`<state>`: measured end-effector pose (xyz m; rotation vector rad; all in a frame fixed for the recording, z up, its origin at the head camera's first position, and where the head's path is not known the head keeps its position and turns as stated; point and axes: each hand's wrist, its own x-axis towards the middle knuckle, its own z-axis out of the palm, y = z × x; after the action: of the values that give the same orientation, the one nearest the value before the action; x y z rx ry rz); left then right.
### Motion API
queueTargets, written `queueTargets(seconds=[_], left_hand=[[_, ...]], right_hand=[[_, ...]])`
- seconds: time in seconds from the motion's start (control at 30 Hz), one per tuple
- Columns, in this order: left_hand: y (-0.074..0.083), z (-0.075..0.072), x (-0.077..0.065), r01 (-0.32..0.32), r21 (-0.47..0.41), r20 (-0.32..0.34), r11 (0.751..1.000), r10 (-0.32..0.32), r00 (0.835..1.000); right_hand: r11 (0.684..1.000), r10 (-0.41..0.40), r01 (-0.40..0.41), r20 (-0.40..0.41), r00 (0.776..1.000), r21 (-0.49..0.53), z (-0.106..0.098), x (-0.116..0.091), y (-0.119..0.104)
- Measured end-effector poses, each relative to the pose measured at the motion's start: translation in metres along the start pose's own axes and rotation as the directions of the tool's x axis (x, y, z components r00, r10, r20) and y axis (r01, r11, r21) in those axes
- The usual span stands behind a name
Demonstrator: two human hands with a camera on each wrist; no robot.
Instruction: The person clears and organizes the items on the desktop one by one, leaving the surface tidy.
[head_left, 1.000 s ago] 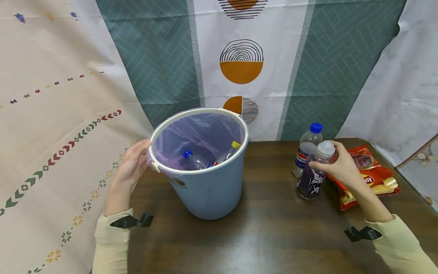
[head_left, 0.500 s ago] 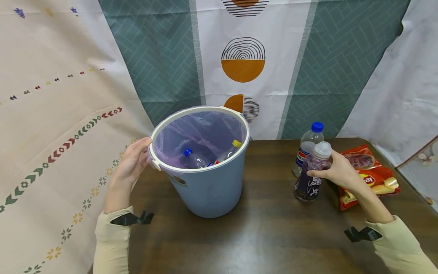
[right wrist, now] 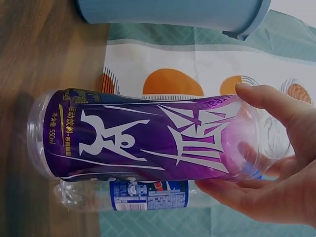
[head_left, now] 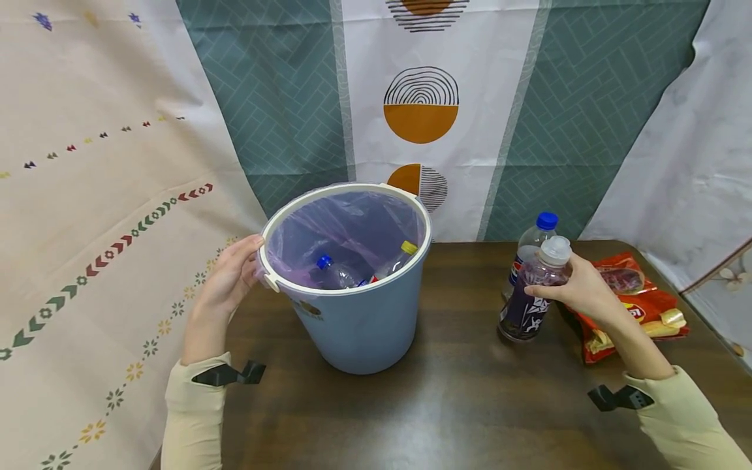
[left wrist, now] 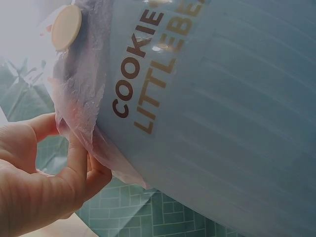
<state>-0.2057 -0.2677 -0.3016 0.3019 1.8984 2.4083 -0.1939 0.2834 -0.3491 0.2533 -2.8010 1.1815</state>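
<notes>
Holding purple bottle (head_left: 523,312), right grip (head_left: 587,292), blue-capped bottle (head_left: 533,239) behind, partly hidden.

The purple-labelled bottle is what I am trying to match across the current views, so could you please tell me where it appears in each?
Head: the purple-labelled bottle is right of centre, gripped by the right hand.
Left wrist: not in the picture.
Right wrist: across the middle, its base toward the left edge.
Shared landmark: the blue bin, left of centre, filling the right side, and at the top, respectively.
</notes>
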Motion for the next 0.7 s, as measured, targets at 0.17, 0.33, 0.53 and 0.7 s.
queueTargets(seconds=[0.17,0.33,0.53,0.7], left_hand=[[-0.001,0.000,0.000,0.005,-0.011,0.000,1.000,-0.005,1.000],[-0.001,0.000,0.000,0.005,-0.020,-0.004,1.000,-0.005,1.000],[-0.001,0.000,0.000,0.000,-0.032,0.018,0.999,0.001,1.000],[-0.001,0.001,0.000,-0.004,-0.017,0.011,1.000,0.004,1.000]], right_hand=[[1.000,-0.013,0.013,-0.011,1.000,-0.001,0.002,0.003,-0.002],[1.000,0.006,-0.006,-0.025,1.000,0.011,0.002,0.005,-0.006],[0.999,0.006,-0.004,-0.046,0.999,0.032,0.003,0.009,-0.011],[0.997,0.011,-0.006,-0.067,0.998,0.072,0.004,0.013,-0.018]])
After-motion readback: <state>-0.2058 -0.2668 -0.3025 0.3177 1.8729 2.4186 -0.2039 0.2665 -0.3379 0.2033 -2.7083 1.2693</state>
